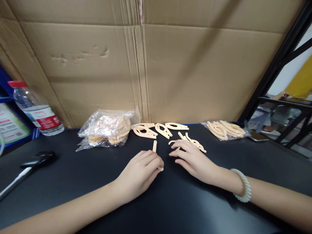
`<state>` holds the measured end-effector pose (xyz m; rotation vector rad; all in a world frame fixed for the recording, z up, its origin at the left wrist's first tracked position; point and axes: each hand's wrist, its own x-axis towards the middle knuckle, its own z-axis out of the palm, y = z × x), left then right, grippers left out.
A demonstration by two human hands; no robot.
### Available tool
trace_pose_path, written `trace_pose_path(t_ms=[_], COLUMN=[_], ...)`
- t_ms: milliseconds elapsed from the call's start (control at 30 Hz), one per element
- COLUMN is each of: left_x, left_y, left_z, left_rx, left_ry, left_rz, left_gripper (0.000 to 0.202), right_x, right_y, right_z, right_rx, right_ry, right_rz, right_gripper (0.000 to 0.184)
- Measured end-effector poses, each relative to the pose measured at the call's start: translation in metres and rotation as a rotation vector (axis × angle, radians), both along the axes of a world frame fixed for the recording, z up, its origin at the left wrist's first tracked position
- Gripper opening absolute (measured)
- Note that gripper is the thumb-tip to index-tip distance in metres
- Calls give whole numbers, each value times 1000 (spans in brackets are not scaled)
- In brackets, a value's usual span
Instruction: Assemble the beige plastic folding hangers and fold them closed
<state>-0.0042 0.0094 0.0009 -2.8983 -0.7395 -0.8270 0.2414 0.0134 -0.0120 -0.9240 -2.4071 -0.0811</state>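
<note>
Probably light, stiff and smooth, the cream piece (155, 146) sits gripped in the left hand (143, 170) over the counter (85, 172), best held mid-length, while the right hand (192, 158), loosely spread, is at the loose parts (200, 147), perhaps touching one.

Slim cream piece (155, 146), gripped, middle hidden, perhaps curved; loose cream pieces (200, 147) lying to right.

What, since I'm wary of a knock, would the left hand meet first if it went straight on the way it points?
Probably the right hand, at its fingertips, across a small gap from the left hand. Their heights above the table are unclear, so it might pass over or under.
</note>
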Motion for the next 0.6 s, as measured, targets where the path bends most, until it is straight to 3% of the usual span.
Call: trace_pose_path(t_ms=[167, 433, 600], left_x=[-1, 2, 0], left_y=[2, -2, 0], left_z=[-2, 3, 1], left_rx=[-72, -79, -118], left_ry=[-9, 3, 16], left_rz=[39, 38, 57], left_gripper=[3, 13, 15], right_x=[-1, -2, 18], right_y=[-4, -5, 8], right_z=[6, 8, 26], right_rx=[-28, -34, -20], right_ry=[-18, -63, -93], right_rz=[-82, -15, -91], right_gripper=[18, 26, 26])
